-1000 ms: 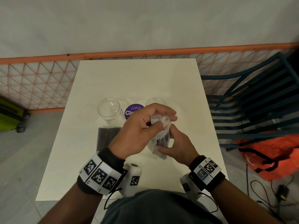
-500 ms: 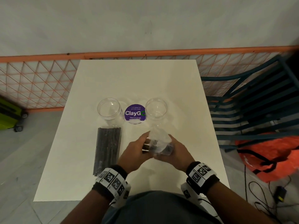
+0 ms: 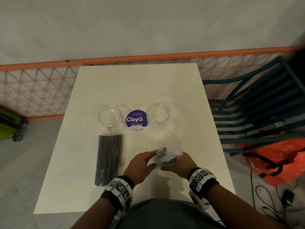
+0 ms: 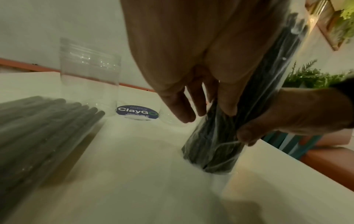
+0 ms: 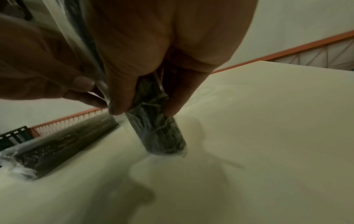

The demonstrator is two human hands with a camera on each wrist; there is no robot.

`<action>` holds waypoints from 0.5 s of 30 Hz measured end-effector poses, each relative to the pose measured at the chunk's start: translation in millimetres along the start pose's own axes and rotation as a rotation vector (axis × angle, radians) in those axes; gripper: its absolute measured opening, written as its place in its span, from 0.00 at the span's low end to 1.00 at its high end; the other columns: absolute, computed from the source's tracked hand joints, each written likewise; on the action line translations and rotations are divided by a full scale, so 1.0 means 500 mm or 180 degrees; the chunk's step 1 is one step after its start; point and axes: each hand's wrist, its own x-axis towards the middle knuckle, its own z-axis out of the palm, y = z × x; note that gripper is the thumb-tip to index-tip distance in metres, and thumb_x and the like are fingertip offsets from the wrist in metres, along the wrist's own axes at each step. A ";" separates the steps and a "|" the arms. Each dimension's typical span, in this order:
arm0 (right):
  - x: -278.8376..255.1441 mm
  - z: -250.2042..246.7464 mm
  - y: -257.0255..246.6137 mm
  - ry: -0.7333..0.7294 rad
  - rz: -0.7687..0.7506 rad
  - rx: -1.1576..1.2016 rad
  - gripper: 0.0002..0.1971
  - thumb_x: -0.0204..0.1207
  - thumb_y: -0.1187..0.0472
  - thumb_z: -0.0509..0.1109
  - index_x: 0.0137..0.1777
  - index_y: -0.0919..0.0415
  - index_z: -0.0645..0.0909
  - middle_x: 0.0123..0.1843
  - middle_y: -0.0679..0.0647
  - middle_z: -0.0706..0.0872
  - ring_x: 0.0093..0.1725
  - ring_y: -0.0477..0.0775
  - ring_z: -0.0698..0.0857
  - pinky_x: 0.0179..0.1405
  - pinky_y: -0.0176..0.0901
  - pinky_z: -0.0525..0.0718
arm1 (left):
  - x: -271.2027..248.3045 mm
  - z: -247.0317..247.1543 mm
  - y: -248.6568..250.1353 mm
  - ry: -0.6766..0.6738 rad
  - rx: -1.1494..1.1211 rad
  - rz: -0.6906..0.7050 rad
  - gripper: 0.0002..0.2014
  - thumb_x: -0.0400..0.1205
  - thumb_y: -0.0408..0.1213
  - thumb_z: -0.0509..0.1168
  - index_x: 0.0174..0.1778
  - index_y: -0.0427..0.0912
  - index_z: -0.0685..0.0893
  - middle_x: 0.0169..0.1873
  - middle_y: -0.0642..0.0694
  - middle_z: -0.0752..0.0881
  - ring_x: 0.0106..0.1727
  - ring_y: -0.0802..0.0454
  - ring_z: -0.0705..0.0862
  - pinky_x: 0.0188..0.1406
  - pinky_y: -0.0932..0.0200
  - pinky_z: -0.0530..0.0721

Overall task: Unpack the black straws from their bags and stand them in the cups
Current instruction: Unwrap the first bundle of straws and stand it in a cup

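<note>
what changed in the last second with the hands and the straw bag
Both hands came down toward the person: the left hand, which pinched the bag top up in front of the right cup, dropped to the side of the held bag. The bag now stands upright on the table, gripped by the right hand. Both cups, the sticker and the lying bag stayed put.

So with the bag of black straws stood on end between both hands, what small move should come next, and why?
Probably slide the clear plastic bag down off the black straws. The right hand grips it upright on the white table, the left hand pinches the film, and both clear plastic cups hold no straws.
</note>
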 end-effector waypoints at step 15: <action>-0.005 -0.004 -0.003 0.0543 -0.0374 0.0139 0.25 0.77 0.47 0.72 0.72 0.52 0.76 0.66 0.54 0.86 0.61 0.60 0.85 0.57 0.46 0.80 | 0.000 -0.014 0.027 0.0070 -0.0942 0.0167 0.57 0.67 0.51 0.83 0.85 0.53 0.52 0.73 0.75 0.62 0.71 0.81 0.66 0.69 0.82 0.67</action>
